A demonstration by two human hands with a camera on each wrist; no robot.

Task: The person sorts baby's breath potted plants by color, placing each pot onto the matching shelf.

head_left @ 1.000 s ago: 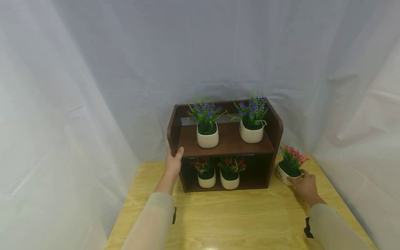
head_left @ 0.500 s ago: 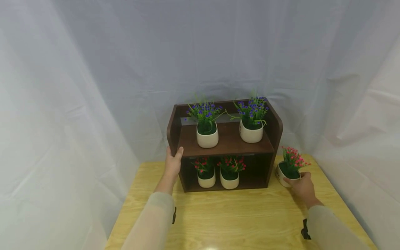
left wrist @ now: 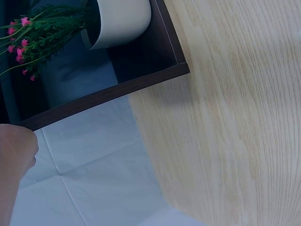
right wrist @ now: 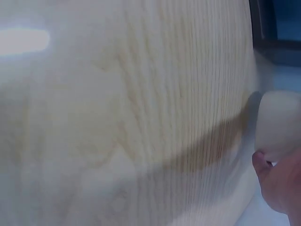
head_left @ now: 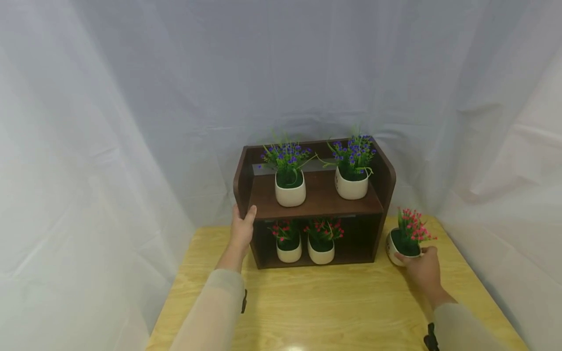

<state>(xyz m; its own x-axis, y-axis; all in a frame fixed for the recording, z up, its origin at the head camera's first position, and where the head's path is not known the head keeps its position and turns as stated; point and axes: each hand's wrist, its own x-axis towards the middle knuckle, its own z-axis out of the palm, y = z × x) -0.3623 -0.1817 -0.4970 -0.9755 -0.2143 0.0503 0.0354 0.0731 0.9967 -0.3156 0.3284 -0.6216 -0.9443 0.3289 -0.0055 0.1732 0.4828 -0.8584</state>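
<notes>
So my right hand (head_left: 422, 269) has its fingers curled round the near side of the little cream pot of pink flowers (head_left: 406, 240), thumb up by the rim. The pot stands on the wooden table (head_left: 333, 307), just beside the right wall of the dark brown shelf unit (head_left: 316, 204) and outside it, not touching as far as I can tell. It lies straight ahead of my right fingers and slightly left; the open lower shelf is further left again. The right hand is clearly the nearer one. My left hand (head_left: 242, 229) is way over on the other side, gripping the shelf's left front edge, thumb on the front.

The pot is squat and rounded, upright, its stems pointing up with a slight lean to the right. Two matching pink ones (head_left: 305, 241) stand in the lower shelf, with two purple-flowered pots (head_left: 320, 175) up top.
</notes>
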